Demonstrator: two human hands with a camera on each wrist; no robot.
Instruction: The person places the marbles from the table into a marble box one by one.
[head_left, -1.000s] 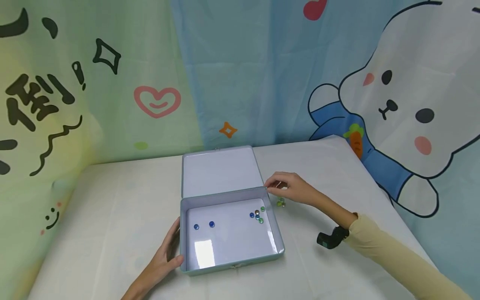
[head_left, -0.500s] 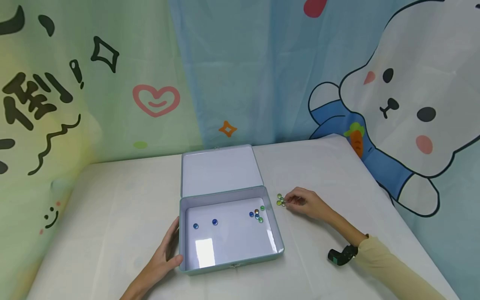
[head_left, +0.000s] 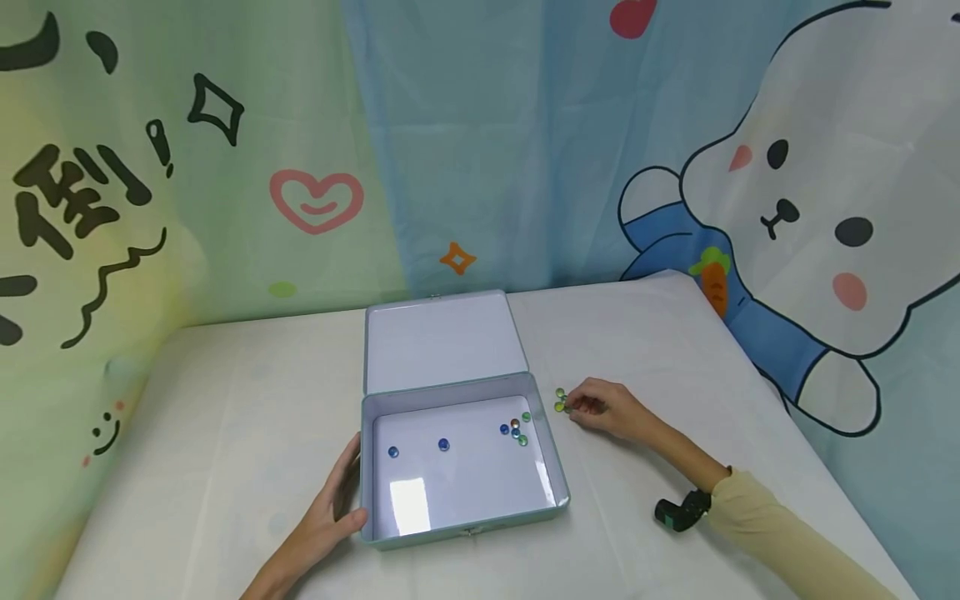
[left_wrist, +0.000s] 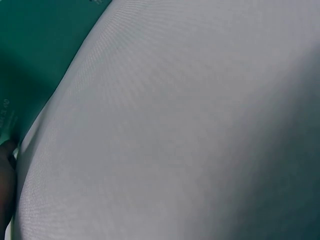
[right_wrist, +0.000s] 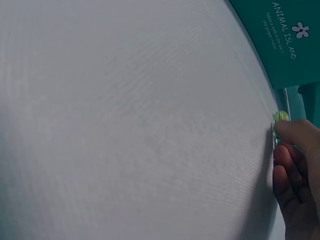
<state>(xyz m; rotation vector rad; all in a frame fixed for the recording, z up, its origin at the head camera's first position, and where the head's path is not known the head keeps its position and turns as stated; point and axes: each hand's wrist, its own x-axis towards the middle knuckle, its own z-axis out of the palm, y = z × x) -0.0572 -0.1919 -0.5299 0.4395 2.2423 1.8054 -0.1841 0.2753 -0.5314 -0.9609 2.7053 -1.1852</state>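
An open metal box (head_left: 465,533), pale inside and green outside, lies on the white table. Glass marbles are inside: a blue marble (head_left: 444,445) near the middle, another blue marble (head_left: 393,452) to its left, and a cluster with a brown marble (head_left: 514,423) and a green marble (head_left: 523,441) at the right. My left hand (head_left: 322,517) rests against the box's left side, thumb at the front corner. Just right of the box, my right hand (head_left: 611,408) pinches at a small group of green marbles (head_left: 559,407); its fingertips partly hide them.
The box's lid (head_left: 446,342) lies folded back behind it. White cloth covers the table (head_left: 247,417). A printed curtain (head_left: 472,150) hangs along the back edge. A black wrist camera (head_left: 681,510) sits under the right forearm.
My right hand has moved from the box's back right corner to the green marbles outside it. One blue marble in the box has rolled to the right. The left hand stays put.
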